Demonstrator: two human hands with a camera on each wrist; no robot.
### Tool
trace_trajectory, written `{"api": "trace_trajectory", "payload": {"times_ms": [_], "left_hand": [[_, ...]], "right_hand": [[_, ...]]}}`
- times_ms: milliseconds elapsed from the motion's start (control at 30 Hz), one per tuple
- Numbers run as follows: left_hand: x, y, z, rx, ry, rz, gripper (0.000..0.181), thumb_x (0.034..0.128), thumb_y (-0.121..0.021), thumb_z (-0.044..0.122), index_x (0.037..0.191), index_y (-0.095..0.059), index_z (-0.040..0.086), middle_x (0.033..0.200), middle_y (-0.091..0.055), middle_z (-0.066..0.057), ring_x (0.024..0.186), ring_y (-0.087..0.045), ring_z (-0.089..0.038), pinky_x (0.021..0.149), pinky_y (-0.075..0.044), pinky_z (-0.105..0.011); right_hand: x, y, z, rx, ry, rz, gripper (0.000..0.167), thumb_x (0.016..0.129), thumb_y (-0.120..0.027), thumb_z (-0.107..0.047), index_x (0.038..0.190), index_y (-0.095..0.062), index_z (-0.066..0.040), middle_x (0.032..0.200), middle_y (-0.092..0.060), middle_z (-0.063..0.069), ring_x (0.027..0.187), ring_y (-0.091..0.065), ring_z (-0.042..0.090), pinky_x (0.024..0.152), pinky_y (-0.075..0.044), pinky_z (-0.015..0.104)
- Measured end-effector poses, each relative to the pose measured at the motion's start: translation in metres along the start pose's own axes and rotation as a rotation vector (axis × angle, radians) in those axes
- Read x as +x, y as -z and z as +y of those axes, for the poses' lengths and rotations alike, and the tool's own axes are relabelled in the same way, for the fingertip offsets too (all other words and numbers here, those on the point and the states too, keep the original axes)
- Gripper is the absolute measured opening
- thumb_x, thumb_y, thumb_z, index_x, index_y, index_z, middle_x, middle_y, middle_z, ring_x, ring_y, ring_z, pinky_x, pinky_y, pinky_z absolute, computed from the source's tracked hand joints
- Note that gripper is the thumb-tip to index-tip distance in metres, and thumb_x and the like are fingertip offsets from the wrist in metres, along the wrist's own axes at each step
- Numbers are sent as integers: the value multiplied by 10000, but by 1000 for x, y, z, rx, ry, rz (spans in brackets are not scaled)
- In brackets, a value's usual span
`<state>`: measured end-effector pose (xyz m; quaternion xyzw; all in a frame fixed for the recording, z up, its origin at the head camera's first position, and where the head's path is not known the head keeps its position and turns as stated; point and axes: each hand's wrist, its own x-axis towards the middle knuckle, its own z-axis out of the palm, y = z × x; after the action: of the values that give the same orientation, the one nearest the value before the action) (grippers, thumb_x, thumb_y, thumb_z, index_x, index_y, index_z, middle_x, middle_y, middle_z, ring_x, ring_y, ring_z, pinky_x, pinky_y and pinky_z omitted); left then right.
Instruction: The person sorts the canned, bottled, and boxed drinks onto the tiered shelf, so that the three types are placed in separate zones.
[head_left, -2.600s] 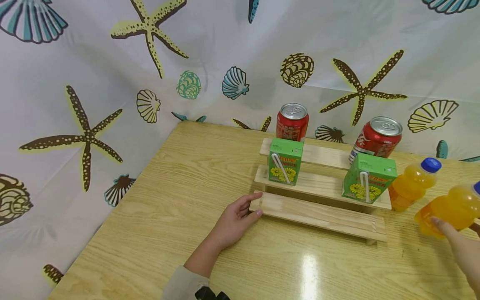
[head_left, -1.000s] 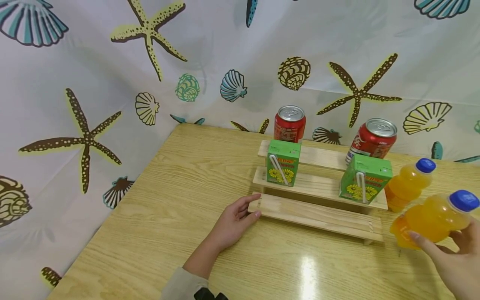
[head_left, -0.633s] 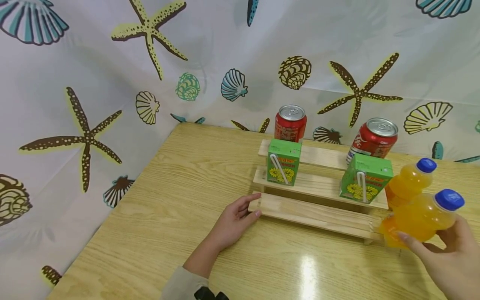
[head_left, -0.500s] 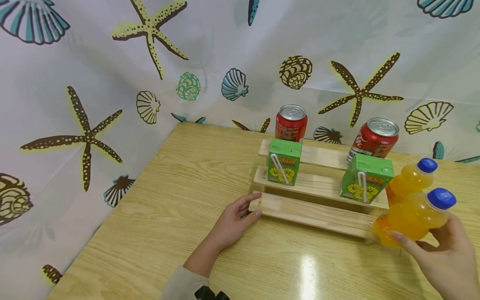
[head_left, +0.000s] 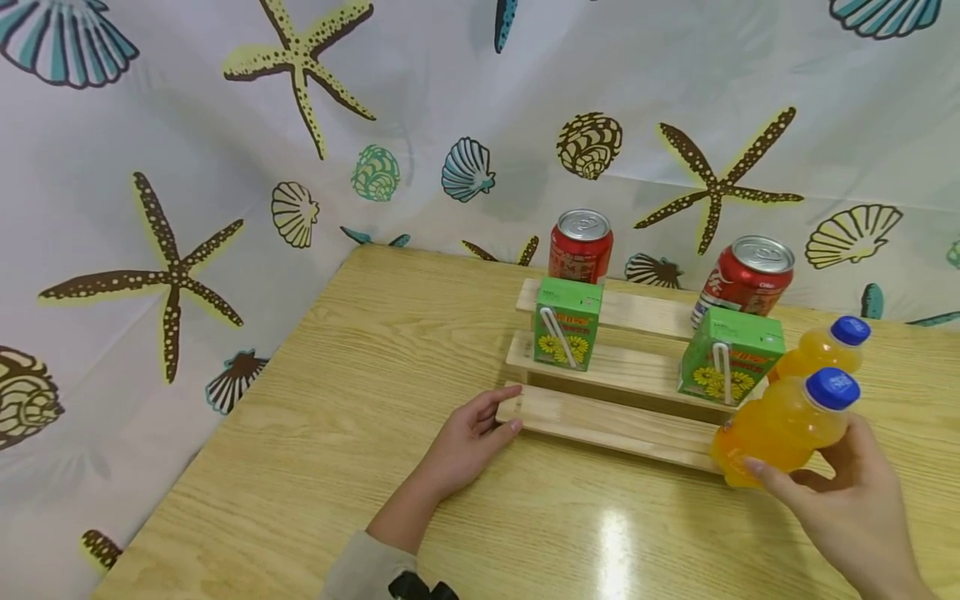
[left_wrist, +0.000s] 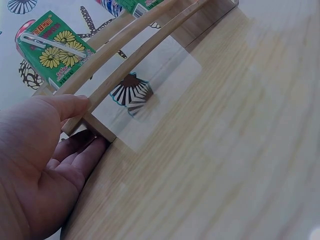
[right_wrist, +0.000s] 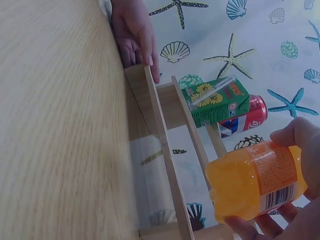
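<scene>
My right hand [head_left: 855, 500] grips an orange drink bottle with a blue cap [head_left: 780, 429], tilted over the right end of the lowest step of a three-tier wooden rack [head_left: 615, 425]. In the right wrist view the bottle's base [right_wrist: 232, 187] appears beside the lowest slat, and I cannot tell whether they touch. At the rack's left end, my left hand [head_left: 468, 446] holds the lowest step between thumb and fingers, the thumb on its front edge; the left wrist view shows the same hand [left_wrist: 45, 155] with fingers curled under the slat.
Two green drink cartons, one left [head_left: 567, 325] and one right [head_left: 731, 358], stand on the middle step. Red cola cans, left [head_left: 581, 250] and right [head_left: 746, 279], are on the top step. A second orange bottle [head_left: 828, 350] stands on the table right of the rack.
From the right, my right hand has carried the orange bottle leftward to the lowest step's right end, partly covering the second bottle. My left hand stays on the rack.
</scene>
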<state>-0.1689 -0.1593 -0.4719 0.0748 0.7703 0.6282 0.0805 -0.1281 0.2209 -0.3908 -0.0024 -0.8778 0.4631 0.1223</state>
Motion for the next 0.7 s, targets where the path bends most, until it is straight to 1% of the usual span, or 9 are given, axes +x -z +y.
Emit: {"api": "trace_trajectory", "payload": {"times_ms": [333,567,700], "left_hand": [[0,0,0,-1,-4,-3,461,997,-640,260,1442,-519,258,1575,-407,-17,1492,-297,-256,1166,-378,-461],[0,-1,1,1,1,-5,460,999,-637,252,1443,-517,261,1579,-401,-19,1488,-307,-260,1160,-388,-462],[-1,-1,2,4,1,0,460,998,-639,242,1442,-521,248,1575,-409,-17,1486,-311,-263,1161,-384,-462]], "right_hand": [[-2,-12,-15,46,86,-51,801,785,-845,-26,1462,-440,-168,1287,-535,-157,1062,-560,-13,724,-569,145],[-2,-18,-18,63,102,-93,812,781,-848,-24,1465,-436,-169,1287,-534,-198,1055,-561,-19,727,-563,147],[-3,-26,-22,73,114,-120,783,778,-856,-44,1442,-458,-158,1278,-547,-212,1054,-563,-16,733,-563,157]]}}
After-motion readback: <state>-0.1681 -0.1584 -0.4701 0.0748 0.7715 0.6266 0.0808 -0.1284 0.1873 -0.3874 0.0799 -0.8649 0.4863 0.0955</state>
